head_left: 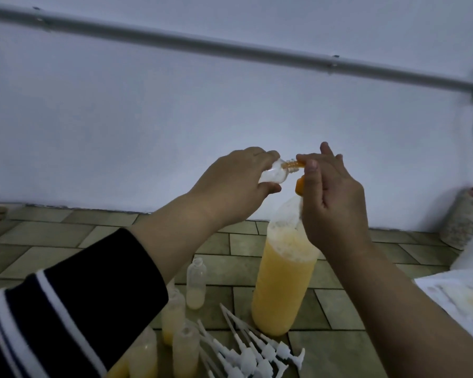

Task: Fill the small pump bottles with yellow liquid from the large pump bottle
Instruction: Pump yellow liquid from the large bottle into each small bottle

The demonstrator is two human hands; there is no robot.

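Both arms reach up and forward over the tiled floor (pixel 257 271), and the hands meet in the middle, in front of the pale wall (pixel 230 105). The left arm wears a dark sleeve (pixel 74 309) with white stripes. The left hand (pixel 230 186) has its fingers curled round one small clear bottle (pixel 89 174), tipped on its side so that its threaded neck points right. That neck touches the orange spout of the pump head (pixel 381 165). The right hand (pixel 331 195) is on top of that pump: the thumb lies against the spout and the other fingers are nearly straight, pointing up and far, so the hand looks loose and spread, not closed tight. Under it stands the big bottle (pixel 284 282), upright on the floor, one of its kind, more than half full of yellow liquid with foam on top. To its left and near the sleeve stand five small bottles (pixel 195 285) with no tops, each holding some pale yellow liquid; the farthest one is only a little full. Near the big bottle lies a heap of white pump tops (pixel 254 350) with long thin tubes, too jumbled to count. A white cloth (pixel 459 293) lies at the right.
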